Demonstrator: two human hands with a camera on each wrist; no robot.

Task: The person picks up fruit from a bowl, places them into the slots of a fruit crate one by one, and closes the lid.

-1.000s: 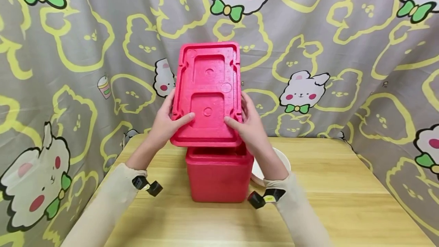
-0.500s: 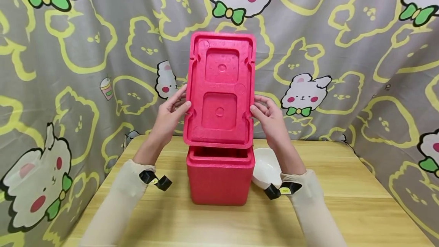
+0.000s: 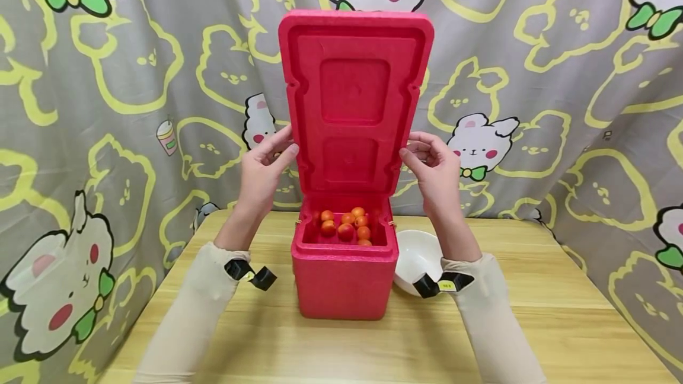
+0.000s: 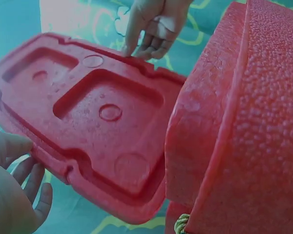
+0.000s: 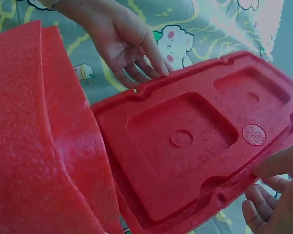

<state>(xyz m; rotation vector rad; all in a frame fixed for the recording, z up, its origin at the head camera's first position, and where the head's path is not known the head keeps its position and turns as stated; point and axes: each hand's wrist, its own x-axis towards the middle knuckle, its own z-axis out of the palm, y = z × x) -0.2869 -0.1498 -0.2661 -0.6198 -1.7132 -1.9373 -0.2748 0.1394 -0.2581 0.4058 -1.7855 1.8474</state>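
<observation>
A red foam box point(image 3: 344, 286) stands on the table with its top uncovered. Inside lie several small round orange fruits point(image 3: 345, 232). Its red lid point(image 3: 354, 90) is raised upright at the back rim, recessed underside facing me. My left hand point(image 3: 261, 170) pinches the lid's left edge, thumb in front and fingers behind. At the right edge, my right hand point(image 3: 439, 173) pinches in the same way. In the left wrist view, the lid point(image 4: 110, 112) slants away from the box point(image 4: 263, 122), with the left hand point(image 4: 14, 190) near. The right wrist view shows the right hand point(image 5: 283, 204) along the opposite edge.
A white bowl point(image 3: 418, 256) sits right of the box, partly behind my right forearm. Small cord ties point(image 3: 392, 223) show at the box's sides near the rim. A patterned curtain point(image 3: 560, 105) hangs behind the wooden table point(image 3: 533, 319).
The lid has swung up and back from over the box, so the orange fruits inside now show. Both hands have shifted to the lid's side edges and moved along with it.
</observation>
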